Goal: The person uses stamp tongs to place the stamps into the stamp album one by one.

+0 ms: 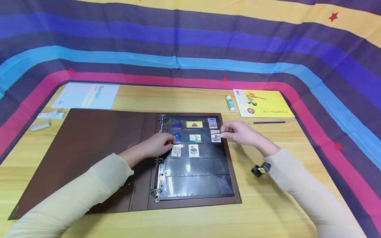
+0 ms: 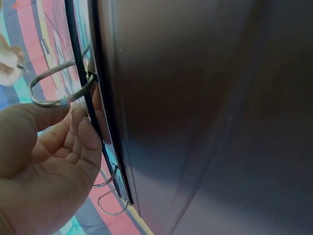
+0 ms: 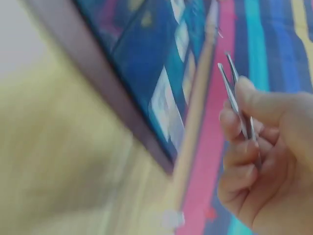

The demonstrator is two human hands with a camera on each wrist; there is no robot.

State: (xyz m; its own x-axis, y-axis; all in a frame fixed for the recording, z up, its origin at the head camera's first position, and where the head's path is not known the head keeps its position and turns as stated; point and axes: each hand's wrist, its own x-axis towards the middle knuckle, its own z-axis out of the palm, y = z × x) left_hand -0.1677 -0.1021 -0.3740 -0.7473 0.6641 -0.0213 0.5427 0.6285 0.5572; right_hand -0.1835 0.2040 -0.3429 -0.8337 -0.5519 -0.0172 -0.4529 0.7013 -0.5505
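Note:
My right hand [image 1: 239, 132] pinches metal tweezers [image 3: 239, 103] at the right edge of an album page [image 1: 196, 167]. In the head view, the tweezers' tips lie over a stamp [image 1: 215, 136] at the right end of the second row; the right wrist view shows the tips slightly apart. My left hand [image 1: 157, 144] rests at the page's left side, loosely bent fingers beside a dark blue stamp [image 1: 177, 136]. In the left wrist view its thumb is close to a metal binder ring [image 2: 61, 85]. Several other stamps, including a panda one [image 1: 195, 138], sit in clear pockets.
The brown binder cover [image 1: 98, 145] lies open to the left. Behind are a white Gambit pad [image 1: 89, 96], a glue stick [image 1: 230, 103] and a yellow book [image 1: 265, 103]. A pencil [image 1: 268, 122] lies to the right, an eraser [image 1: 40, 126] far left. Striped cloth [image 1: 178, 43] surrounds the table.

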